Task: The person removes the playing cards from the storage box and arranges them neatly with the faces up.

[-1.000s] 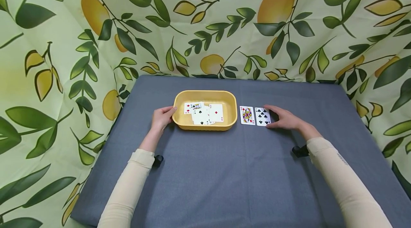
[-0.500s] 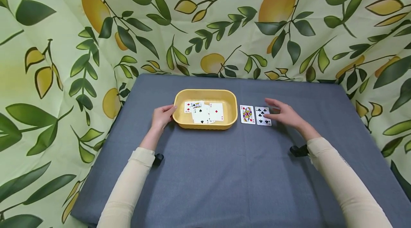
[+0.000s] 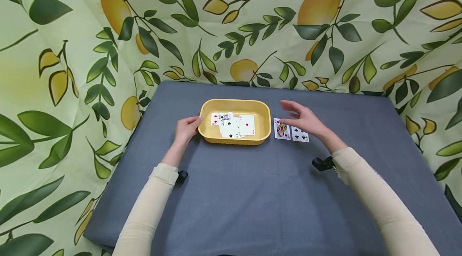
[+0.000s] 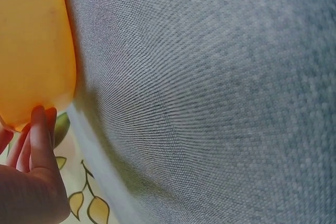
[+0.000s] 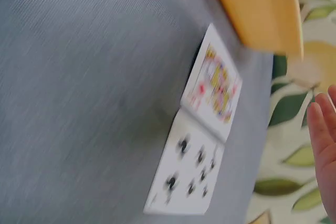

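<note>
Face card [image 3: 282, 131] seemingly beneath right grip [image 3: 306, 120].

Diamonds, spades and clubs, printed in red and black.
Inside the yellow tray [image 3: 234, 142], the single-diamond card [image 3: 247, 125] bears A, the spade card [image 3: 228, 128] 2, the king card [image 3: 225, 117] K; outside it, the face card [image 3: 281, 129] carries diamond signs, the club card [image 3: 300, 136] black clubs, their corner marks being unclear.
</note>
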Action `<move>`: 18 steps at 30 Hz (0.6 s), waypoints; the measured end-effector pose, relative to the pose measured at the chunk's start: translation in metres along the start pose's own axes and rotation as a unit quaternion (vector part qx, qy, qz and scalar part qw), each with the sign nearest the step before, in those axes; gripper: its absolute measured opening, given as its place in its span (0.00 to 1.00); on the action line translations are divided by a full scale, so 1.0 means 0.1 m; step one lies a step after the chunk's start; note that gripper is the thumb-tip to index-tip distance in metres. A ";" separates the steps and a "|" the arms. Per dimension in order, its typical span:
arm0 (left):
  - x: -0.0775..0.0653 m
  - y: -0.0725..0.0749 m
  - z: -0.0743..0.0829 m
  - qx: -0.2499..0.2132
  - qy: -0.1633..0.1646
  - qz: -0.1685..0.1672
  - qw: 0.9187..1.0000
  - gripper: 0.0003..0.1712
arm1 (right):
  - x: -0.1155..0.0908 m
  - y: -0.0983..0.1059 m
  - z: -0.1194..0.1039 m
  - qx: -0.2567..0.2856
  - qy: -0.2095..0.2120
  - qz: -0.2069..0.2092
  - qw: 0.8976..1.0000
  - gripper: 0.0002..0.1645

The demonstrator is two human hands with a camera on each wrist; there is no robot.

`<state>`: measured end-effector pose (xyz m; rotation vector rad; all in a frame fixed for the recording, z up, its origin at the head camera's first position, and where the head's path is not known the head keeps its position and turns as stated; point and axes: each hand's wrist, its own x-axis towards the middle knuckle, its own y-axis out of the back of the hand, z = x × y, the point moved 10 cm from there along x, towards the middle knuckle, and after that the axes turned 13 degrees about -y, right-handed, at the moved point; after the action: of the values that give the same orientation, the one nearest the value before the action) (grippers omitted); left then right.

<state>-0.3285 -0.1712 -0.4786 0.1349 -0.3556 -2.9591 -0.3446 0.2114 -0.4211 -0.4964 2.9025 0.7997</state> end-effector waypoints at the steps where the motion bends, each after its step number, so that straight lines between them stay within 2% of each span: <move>1: 0.00 0.00 0.00 -0.002 0.000 0.001 1.000 0.24 | 0.03 -0.05 -0.04 0.004 0.002 -0.005 1.000 0.43; 9: 0.01 0.01 -0.02 -0.002 -0.006 0.004 1.000 0.24 | 0.22 -0.47 -0.42 -0.009 0.037 -0.055 0.998 0.44; 14: 0.01 0.02 -0.02 0.007 -0.004 0.002 1.000 0.24 | 0.34 -0.73 -0.55 -0.022 0.046 -0.087 0.995 0.45; 18: 0.01 0.01 -0.01 0.008 -0.004 -0.002 1.000 0.24 | 0.41 -0.94 -0.62 -0.052 0.046 -0.109 0.992 0.46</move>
<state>-0.3294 -0.1726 -0.4793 0.1273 -0.3808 -2.9627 -0.3525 0.0919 -0.4200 -0.8644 2.8301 0.9210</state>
